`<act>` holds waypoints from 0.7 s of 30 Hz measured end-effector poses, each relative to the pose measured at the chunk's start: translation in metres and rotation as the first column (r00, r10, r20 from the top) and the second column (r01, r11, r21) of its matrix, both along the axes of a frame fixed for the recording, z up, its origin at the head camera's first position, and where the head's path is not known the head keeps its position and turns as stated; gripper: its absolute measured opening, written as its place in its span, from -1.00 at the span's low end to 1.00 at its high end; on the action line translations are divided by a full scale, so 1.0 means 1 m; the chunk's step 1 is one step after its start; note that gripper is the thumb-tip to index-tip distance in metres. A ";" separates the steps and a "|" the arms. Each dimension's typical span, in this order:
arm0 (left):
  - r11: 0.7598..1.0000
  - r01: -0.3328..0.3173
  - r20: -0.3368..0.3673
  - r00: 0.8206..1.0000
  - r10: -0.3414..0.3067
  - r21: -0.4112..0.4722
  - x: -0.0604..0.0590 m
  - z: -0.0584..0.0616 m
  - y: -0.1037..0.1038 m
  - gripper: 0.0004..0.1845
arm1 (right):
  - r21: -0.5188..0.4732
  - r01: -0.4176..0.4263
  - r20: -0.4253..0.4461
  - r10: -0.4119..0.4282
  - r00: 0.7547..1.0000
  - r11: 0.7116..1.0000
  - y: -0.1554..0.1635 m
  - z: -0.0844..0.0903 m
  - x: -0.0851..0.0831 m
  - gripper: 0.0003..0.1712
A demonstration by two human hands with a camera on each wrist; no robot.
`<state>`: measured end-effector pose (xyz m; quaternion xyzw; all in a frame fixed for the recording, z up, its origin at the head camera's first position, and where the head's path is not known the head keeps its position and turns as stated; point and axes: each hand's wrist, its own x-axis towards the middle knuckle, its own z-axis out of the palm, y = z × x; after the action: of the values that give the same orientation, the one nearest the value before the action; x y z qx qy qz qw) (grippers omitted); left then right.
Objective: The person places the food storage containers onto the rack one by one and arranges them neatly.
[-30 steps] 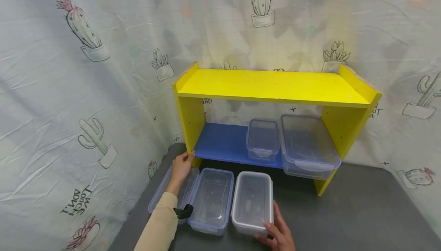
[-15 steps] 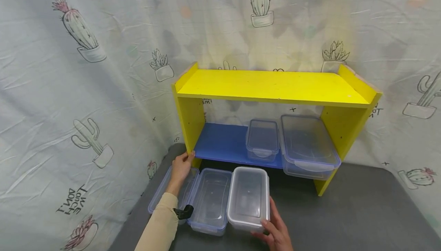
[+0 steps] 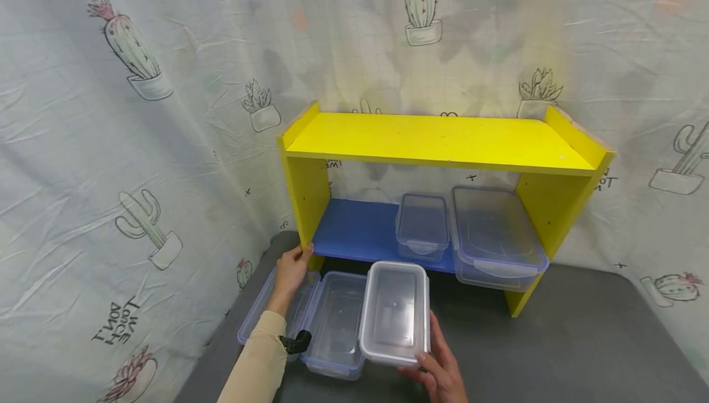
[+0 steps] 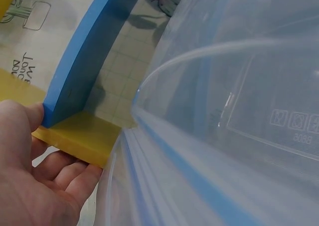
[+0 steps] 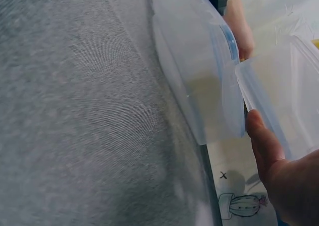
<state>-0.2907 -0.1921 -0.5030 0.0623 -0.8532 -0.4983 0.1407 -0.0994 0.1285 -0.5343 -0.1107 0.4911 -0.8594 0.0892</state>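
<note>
My right hand [image 3: 441, 367] holds a clear plastic food container with a white-rimmed lid [image 3: 396, 307] by its near right corner. In the right wrist view the thumb [image 5: 264, 141] lies along the wall of that food container [image 5: 286, 94]. It tilts slightly and overlaps the right edge of a blue-rimmed food container [image 3: 335, 323] on the table. My left hand [image 3: 290, 272] grips the yellow side panel [image 3: 306, 206] of a small shelf unit, where the blue shelf [image 3: 354, 227] meets it. Its thumb is at the blue shelf's end, with fingers behind the panel.
Another blue-rimmed container [image 3: 260, 312] lies on the dark grey table [image 3: 587, 341], partly under the left forearm. On the blue shelf stand a small lidded container [image 3: 423, 224] and a large one [image 3: 495, 231] at the right. Above them is the yellow top board [image 3: 437, 138].
The right hand has lifted the white-rimmed container and moved it left and toward the shelf unit, so it now overlaps the blue-rimmed one beside it. The left hand has stayed on the panel.
</note>
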 end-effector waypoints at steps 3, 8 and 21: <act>1.000 -0.004 -0.002 1.000 0.004 -0.001 0.000 0.001 0.000 -0.53 | -0.007 -0.001 -0.015 0.000 1.000 1.000 -0.003 0.002 -0.001 -0.16; 1.000 -0.016 -0.008 1.000 0.016 -0.023 0.001 0.001 0.001 -0.55 | -0.002 0.001 -0.038 -0.001 0.999 1.000 -0.010 0.006 -0.003 -0.14; 1.000 -0.009 0.003 1.000 0.009 -0.018 0.003 0.002 0.000 -0.56 | 0.043 0.020 -0.031 -0.019 0.999 0.999 -0.034 0.022 -0.015 -0.14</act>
<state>-0.2874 -0.1923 -0.5006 0.0656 -0.8576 -0.4899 0.1424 -0.1148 0.0948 -0.5121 -0.1171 0.5122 -0.8475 0.0757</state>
